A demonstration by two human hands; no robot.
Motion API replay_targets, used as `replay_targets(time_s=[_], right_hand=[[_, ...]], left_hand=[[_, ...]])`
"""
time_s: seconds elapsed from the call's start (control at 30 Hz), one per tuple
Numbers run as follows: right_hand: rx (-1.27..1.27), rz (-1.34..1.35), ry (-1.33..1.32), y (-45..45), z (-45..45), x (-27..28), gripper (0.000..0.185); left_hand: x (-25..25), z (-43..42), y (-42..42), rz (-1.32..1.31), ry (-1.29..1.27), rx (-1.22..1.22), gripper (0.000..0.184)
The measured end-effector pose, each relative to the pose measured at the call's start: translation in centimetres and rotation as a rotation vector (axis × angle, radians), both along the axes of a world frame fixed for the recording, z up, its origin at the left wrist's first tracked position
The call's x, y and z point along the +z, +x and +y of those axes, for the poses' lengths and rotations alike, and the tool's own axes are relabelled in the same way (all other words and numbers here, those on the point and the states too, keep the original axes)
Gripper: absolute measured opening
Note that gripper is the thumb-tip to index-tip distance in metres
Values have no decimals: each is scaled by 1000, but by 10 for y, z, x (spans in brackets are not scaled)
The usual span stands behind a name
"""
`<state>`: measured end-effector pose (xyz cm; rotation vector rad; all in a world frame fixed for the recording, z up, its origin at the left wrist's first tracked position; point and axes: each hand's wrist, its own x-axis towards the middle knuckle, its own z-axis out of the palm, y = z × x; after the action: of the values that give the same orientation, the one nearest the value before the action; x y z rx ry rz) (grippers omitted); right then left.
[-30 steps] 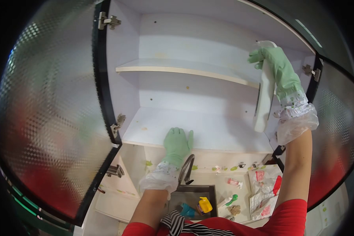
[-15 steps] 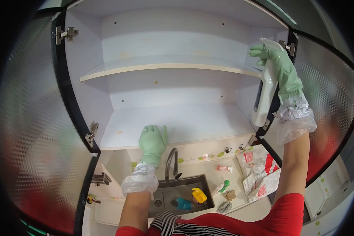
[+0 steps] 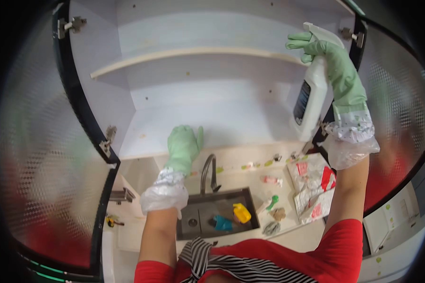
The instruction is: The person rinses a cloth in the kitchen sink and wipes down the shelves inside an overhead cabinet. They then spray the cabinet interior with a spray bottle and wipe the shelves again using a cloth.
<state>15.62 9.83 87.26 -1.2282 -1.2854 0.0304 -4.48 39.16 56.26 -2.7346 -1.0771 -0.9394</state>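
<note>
My right hand (image 3: 327,54), in a green rubber glove, is wrapped round the neck of a white spray bottle (image 3: 312,94) with a dark label. The bottle hangs upright at the right side of an open wall cabinet (image 3: 212,118). My left hand (image 3: 183,144), gloved in the same green, rests on the front edge of the cabinet's bottom board, with the thumb apart from the fingers and nothing in it. Above it runs the middle shelf (image 3: 198,52). Clear plastic cuffs cover both wrists.
Two textured glass doors stand open, left (image 3: 38,155) and right (image 3: 392,108). Below are a grey sink (image 3: 193,212) with a faucet (image 3: 206,172), a yellow bottle (image 3: 242,213) and a blue item (image 3: 223,223), plus plastic packaging (image 3: 311,188) on the counter.
The view has shifted, showing more of the sink and counter. The spray bottle has tilted slightly and its dark label shows more. My left hand stays at the board's front edge.
</note>
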Motion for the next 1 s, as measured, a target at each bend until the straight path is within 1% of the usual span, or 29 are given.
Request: replay_targets(time_s=[0.1,0.13,0.23,0.3,0.33,0.43,0.47,0.57,0.67,0.8,0.9,1.0], right_hand=[[2,43,-211,-2,-21,-40,67],[5,47,-286,-4,-29,-55,64],[-121,206,-394,-13,-47,-106,63],[-199,257,-497,13,-57,-134,63],[-236,282,-545,29,-64,-147,64],[-381,475,-597,71,-76,-185,63],[-420,499,-458,60,-79,-188,45],[-471,482,-403,70,-89,-195,52],[-518,550,-355,85,-94,-206,47],[-556,496,-426,85,-102,-209,41],[-493,527,-254,83,-101,-212,45],[-498,471,-233,85,-93,-212,51]], left_hand=[[8,-5,-2,20,-32,0,53],[5,-5,-1,-12,18,-9,52],[-6,1,-1,-115,148,-41,48],[-10,6,-1,-171,221,-69,45],[-11,6,-1,-178,217,-72,44],[-8,3,-2,-171,182,-71,43],[-6,2,-2,-151,150,-66,44],[-5,2,-2,-125,117,-59,46],[-9,3,-1,-155,154,-66,46],[-12,5,0,-154,157,-64,47],[-15,7,1,-188,211,-70,47],[-8,2,-1,-133,135,-55,47]])
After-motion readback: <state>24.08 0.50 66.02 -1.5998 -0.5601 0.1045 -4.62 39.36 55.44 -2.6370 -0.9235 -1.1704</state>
